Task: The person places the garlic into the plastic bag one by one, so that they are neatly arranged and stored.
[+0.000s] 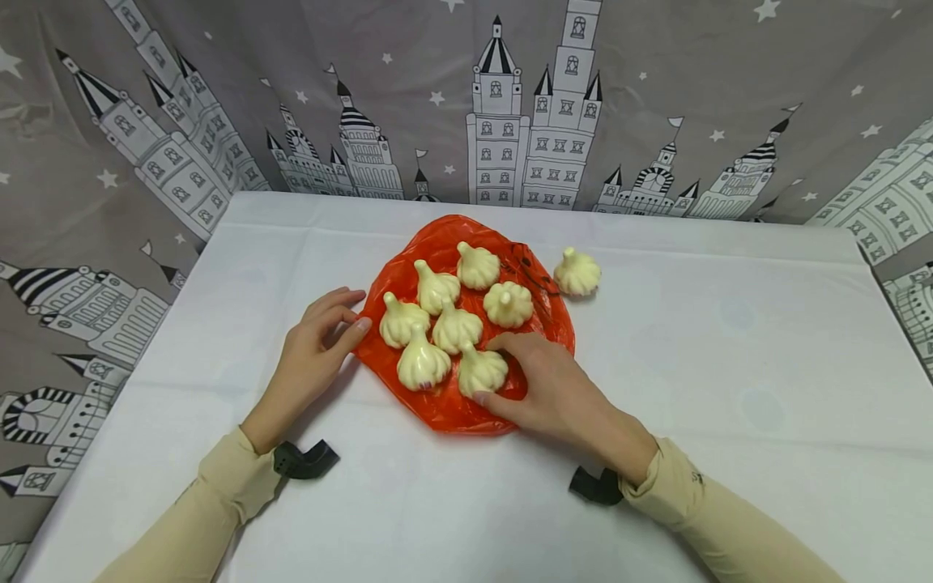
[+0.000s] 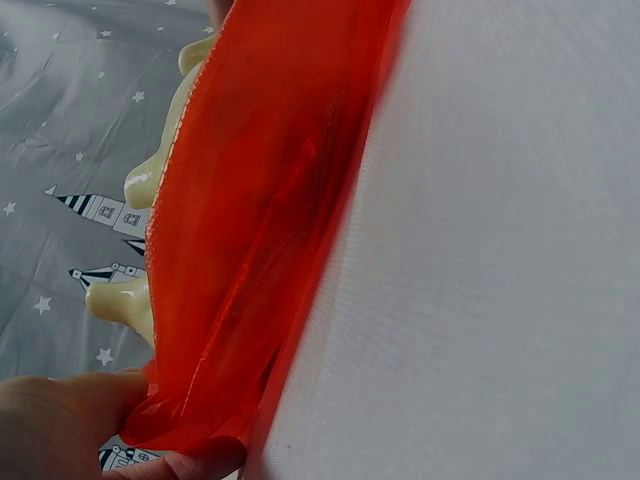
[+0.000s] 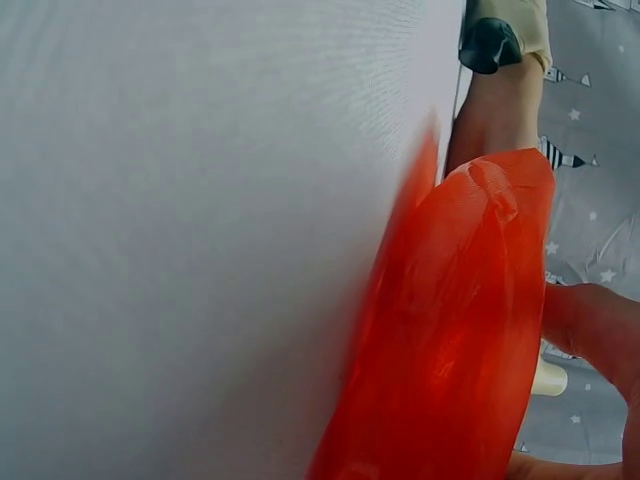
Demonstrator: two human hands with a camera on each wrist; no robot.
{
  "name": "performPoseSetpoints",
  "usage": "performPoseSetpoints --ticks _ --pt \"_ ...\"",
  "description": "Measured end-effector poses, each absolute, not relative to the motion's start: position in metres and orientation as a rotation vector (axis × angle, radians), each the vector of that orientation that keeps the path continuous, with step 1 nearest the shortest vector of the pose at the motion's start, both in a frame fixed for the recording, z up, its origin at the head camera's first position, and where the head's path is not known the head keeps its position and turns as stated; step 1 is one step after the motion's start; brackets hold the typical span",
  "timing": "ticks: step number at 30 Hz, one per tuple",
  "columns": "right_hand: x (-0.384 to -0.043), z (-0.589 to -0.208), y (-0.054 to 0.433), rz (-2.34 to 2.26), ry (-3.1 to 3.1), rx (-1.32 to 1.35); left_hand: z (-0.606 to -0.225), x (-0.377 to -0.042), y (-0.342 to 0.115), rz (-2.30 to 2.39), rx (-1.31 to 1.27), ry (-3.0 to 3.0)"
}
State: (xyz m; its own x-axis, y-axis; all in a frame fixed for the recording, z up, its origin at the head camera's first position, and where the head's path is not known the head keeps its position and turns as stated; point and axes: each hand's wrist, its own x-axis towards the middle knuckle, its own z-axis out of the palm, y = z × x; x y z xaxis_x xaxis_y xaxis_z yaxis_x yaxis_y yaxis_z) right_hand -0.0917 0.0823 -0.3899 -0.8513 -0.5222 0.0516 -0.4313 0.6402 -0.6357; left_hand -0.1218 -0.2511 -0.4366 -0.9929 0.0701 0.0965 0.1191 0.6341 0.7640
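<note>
Several pale garlic bulbs (image 1: 456, 328) with glossy surfaces sit close together on a red plastic bag (image 1: 445, 417), most with their stems up. My right hand (image 1: 550, 389) holds the front right bulb (image 1: 477, 374) between thumb and forefinger, still among the others. At the bag's left edge, my left hand (image 1: 313, 348) pinches the red plastic between thumb and fingers. The left wrist view shows that hand (image 2: 70, 415) at the raised side of the bag (image 2: 240, 230). In the right wrist view, the bag's side hides most of the bulb near my right hand (image 3: 600, 335).
One more garlic bulb (image 1: 578, 273) lies on the white tablecloth (image 1: 729, 364) just beyond the bag's right rim. Dark printed marks (image 1: 532, 271) show on the bag's far right. Behind the table hangs a grey curtain (image 1: 423, 48) with castles and stars.
</note>
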Motion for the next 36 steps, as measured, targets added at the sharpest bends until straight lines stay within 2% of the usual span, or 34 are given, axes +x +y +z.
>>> performPoseSetpoints --ticks 28,36 --pt "-0.096 -0.371 0.097 -1.041 2.753 -0.710 -0.437 -0.121 -0.251 -1.316 -0.159 -2.772" --pt "-0.108 -0.360 0.116 -1.109 2.792 -0.668 -0.436 -0.122 -0.251 -1.324 -0.155 -2.777"
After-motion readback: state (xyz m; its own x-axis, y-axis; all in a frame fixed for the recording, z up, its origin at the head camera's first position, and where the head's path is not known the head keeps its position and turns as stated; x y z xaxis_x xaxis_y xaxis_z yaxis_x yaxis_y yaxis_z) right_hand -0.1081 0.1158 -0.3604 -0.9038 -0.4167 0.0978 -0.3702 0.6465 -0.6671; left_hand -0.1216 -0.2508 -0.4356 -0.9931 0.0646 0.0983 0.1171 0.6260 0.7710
